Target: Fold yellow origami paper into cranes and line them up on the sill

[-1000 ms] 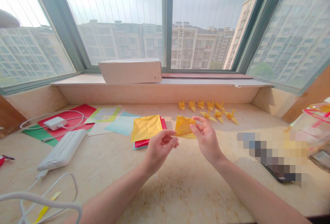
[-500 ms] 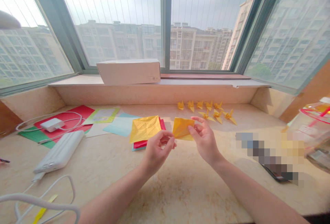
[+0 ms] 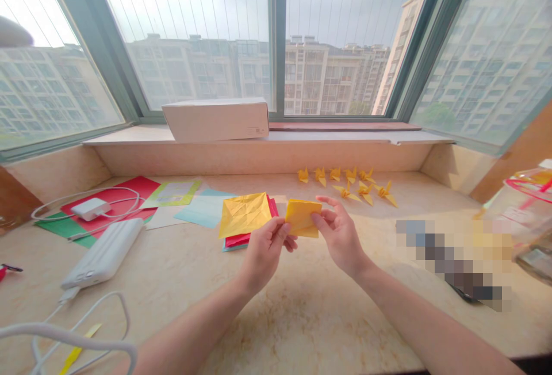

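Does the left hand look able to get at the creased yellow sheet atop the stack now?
Probably yes: the left hand is close by, and nothing lies on the creased yellow sheet. But the hand pinches the folded yellow paper, which it might need to release first.

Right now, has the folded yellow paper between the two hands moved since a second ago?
Yes: judged against the white rectangular cardboard box, the folded yellow paper has shifted slightly left and downward in the view.

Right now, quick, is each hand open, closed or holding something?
Left hand: closed, pinching the near left corner of the folded yellow paper.
Right hand: holding the same paper by its right side, thumb in front.
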A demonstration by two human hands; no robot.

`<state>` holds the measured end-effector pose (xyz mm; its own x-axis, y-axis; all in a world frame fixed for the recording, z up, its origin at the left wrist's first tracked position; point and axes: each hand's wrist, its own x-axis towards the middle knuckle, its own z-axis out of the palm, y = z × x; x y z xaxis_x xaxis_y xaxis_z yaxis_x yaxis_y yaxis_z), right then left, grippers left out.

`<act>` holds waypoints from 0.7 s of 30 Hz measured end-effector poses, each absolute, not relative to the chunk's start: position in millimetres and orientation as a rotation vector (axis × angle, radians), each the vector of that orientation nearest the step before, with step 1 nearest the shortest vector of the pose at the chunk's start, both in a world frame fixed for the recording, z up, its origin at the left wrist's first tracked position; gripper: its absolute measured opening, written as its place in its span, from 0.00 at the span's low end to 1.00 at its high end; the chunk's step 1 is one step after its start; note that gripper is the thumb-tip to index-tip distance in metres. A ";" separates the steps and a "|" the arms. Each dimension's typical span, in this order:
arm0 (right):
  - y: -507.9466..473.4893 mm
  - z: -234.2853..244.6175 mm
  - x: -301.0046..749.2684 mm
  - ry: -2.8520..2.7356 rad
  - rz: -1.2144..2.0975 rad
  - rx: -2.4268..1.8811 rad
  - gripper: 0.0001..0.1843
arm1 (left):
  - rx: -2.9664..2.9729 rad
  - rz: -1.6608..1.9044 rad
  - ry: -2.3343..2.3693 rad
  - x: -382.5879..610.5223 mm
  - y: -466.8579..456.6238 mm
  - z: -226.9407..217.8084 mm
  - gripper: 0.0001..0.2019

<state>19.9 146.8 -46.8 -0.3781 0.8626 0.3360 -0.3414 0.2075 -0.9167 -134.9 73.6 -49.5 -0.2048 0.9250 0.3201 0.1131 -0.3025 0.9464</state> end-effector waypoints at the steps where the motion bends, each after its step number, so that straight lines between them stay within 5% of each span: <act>1: 147.6 -47.1 20.1 -1.416 1.421 -0.546 0.24 | 1.390 1.587 1.276 -135.4 73.8 -49.4 0.13; 8: 155.0 -46.4 28.2 -1.692 1.221 -0.651 0.24 | 1.424 1.428 1.282 -143.6 73.7 -43.9 0.19; 12: 156.0 -48.2 29.8 -1.713 1.302 -0.657 0.20 | 1.504 1.373 1.266 -142.6 71.0 -43.3 0.22; 21: 151.3 -43.2 27.4 -1.565 1.521 -0.656 0.27 | 1.553 1.431 1.196 -141.3 68.3 -44.8 0.19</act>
